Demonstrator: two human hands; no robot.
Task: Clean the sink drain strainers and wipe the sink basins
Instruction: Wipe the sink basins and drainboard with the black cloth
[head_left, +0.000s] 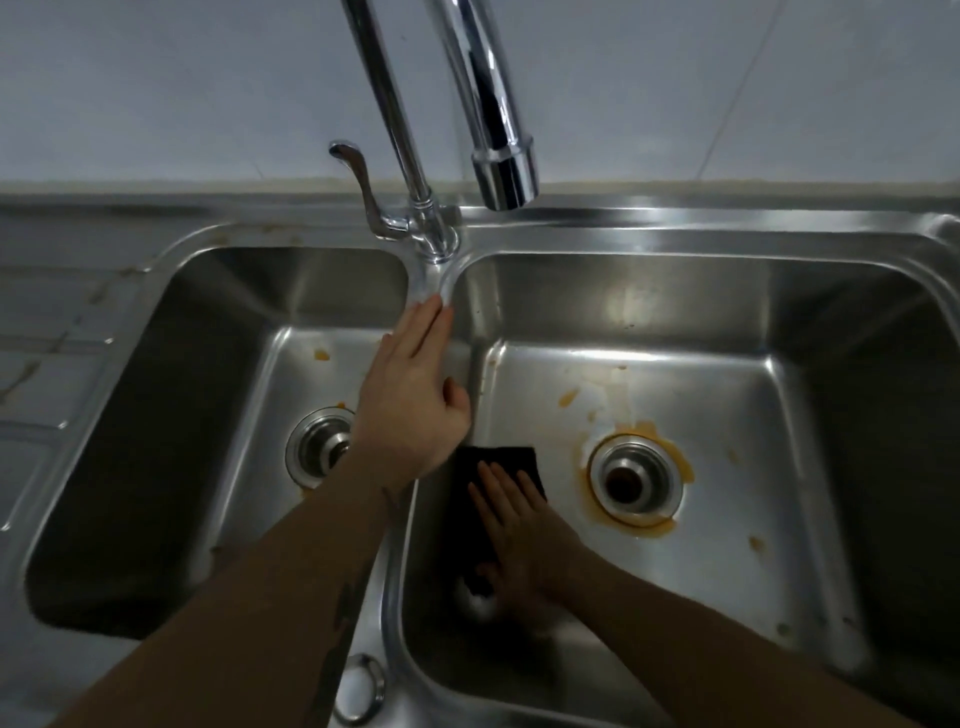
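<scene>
Double steel sink set in a bench (47, 322). Tap (498, 130) with lever handle (363, 192) rises from the rear rim, spout over the right basin (727, 364). Left basin (208, 338): strainer (317, 447) partly hidden behind the left forearm; small orange spot (322, 355) on the floor. Right basin: strainer (635, 479) ringed by orange stain (670, 457), further spots around. Left hand (415, 395): grip apart, fingers flat along the divider between basins. Right hand (519, 530): grip apart, palm pressed flat on a dark cloth (498, 467) against the right basin's left wall, just beside its strainer.
</scene>
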